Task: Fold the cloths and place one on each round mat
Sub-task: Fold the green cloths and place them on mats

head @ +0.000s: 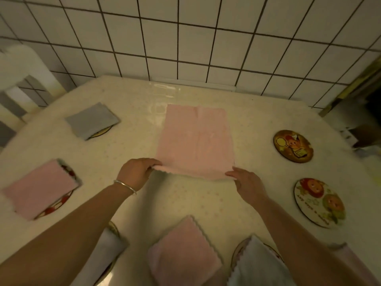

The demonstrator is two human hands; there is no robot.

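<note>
A pink cloth [195, 141] is spread flat on the table [185, 203], and its near edge is held at both corners. The left corner is pinched by the left hand [137, 173]: the thumb and the fingers [153, 162] are closed together on the cloth edge, which is slightly lifted and curled there. A thin metal bangle [124, 186] is worn on the left wrist. The right corner is touched by the right hand [246, 182]; its fingertips [229, 174] are laid close together on the corner, but it cannot be told whether the cloth is really gripped or only pressed down.

Beyond the fingers, the cloth stretches away toward the tiled wall [195, 38], with a crease down its middle.

To the right of the right hand's fingers, well apart, two bare round mats are seen: a dark mat [292, 145] farther away and a light mat [319, 203] nearer.

To the left of the left hand's fingers, a folded grey cloth [91, 120] is laid on a mat farther away, and a folded pink cloth [39, 188] is laid on a mat nearer.

Below the hands, nearer to the person, another folded pink piece [183, 252] lies between the forearms, and a pale folded cloth [257, 265] is placed on a mat beside the right forearm.
</note>
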